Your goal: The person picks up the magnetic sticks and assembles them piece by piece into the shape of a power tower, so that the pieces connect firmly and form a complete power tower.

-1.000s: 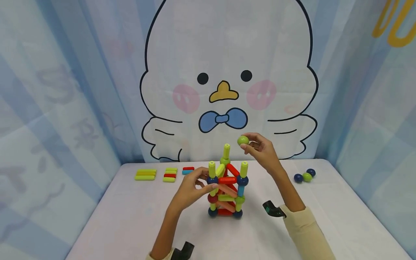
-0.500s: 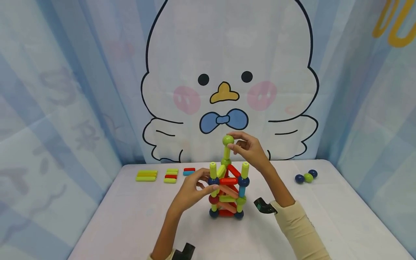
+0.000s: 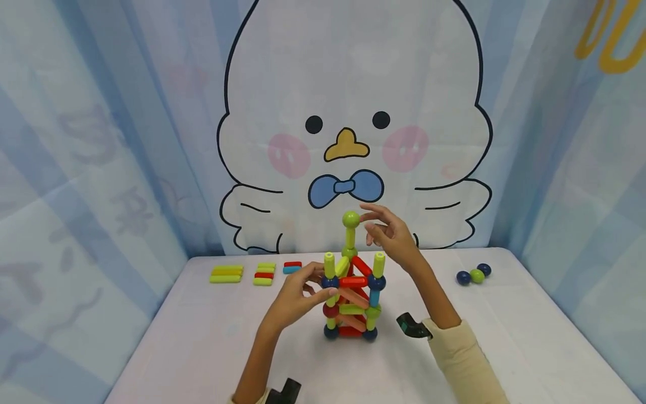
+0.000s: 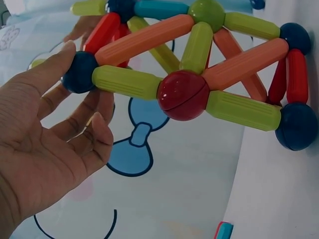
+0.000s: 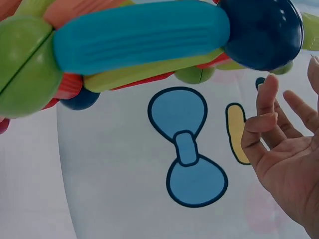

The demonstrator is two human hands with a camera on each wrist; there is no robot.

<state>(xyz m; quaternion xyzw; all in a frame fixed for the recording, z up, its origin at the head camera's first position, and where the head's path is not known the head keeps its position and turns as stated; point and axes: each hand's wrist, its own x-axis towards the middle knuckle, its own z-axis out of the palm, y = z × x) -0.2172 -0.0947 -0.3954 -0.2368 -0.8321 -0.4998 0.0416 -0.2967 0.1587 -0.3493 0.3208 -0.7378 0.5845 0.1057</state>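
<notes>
A tower of colored rods and balls, with a red rod (image 3: 353, 281) across its upper front, stands upright on the table. My left hand (image 3: 296, 294) pinches the dark blue ball (image 4: 79, 72) at its upper left corner, thumb on the near side. At the back, a light green ball (image 3: 350, 219) tops an upright green rod (image 3: 350, 239). Just right of that ball is my right hand (image 3: 396, 238), its fingers loosely bent and holding nothing. Whether a fingertip still grazes the ball is unclear. Two more green rods (image 3: 379, 265) point up from the front corners, bare-topped.
Loose yellow-green rods (image 3: 226, 274) lie at the table's back left, beside a short stack with a red rod (image 3: 264, 275) and a red-and-blue pair (image 3: 292, 267). Two dark blue balls and a green ball (image 3: 476, 276) sit at the back right. A printed curtain hangs behind.
My right hand brought the green ball leftward onto the back upright rod, then let go and drew slightly right. My left hand has kept its hold on the tower.
</notes>
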